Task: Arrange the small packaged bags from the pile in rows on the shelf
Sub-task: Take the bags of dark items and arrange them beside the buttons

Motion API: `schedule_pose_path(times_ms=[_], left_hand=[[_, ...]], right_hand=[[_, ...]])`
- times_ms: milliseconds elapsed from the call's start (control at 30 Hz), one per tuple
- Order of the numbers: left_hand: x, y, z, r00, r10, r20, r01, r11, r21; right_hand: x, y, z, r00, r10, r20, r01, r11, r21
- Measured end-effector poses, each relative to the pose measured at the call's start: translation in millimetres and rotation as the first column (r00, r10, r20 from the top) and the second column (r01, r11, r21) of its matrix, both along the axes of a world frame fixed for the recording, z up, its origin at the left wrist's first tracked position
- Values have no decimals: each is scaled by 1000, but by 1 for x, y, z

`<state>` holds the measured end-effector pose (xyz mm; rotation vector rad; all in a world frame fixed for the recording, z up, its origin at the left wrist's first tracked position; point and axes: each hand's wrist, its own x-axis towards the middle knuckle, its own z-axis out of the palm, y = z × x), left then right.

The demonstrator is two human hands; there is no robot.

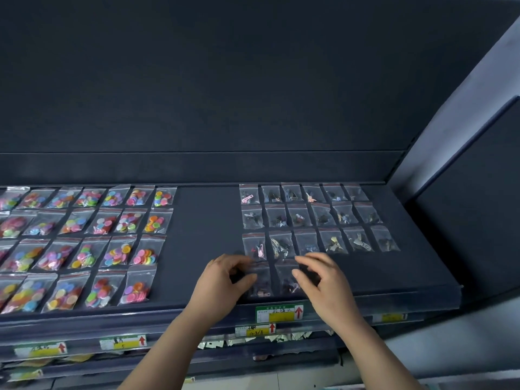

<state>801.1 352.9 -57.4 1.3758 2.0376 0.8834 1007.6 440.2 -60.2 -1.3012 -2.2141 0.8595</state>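
Fingers (311, 260) on bags (285, 273) by shelf's (208, 235) front edge

A sewing-supplies shop or stockroom. A dark blue shelf (208, 220) carries clear zip bags of coloured buttons (118, 251) in rows on the left. Bags of small metal fittings (333, 240) lie in rows on the right. Green-and-yellow label tags (280, 313) with red arrows and handwriting line the front edges. Lower tiers (84, 329) hold more packaged goods.
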Motion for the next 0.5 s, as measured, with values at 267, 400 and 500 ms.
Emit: schedule_pose_path(times_ms=[267,400,500], left_hand=[[-20,-48,34,814,479,328,-550,818,168],[-46,-102,45,653,643,399,-745,641,186],[-66,-151,48,527,742,415,-847,500,182]], right_hand=[[-38,25,35,976,27,-215,-47,995,-90],[-97,17,38,938,109,-329,-187,958,-217],[-148,-10,34,895,187,-405,-313,910,-273]])
